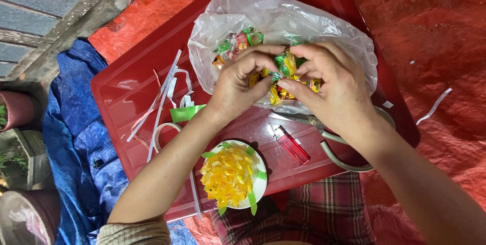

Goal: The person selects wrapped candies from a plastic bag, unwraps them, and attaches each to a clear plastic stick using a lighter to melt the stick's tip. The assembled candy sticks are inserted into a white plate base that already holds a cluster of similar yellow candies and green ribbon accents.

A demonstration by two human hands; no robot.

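candy (284, 65) pinched by left hand (237, 84) and right hand (334, 85) above plastic bag (283, 19) of wrapped candies | bowl (259, 176) full of yellow pieces | lighter (291, 144), scissors (324, 133) on red bench (131, 93)

Single head-mounted view, looking steeply down from above the person's lap onto a red tray (131, 93) at close range. The tray fills the frame's centre; the left hand (238, 85) and right hand (336, 85) enter from the lower edge. Red sheeting (430, 32) and a blue tarpaulin (76, 138) occupy the margins.
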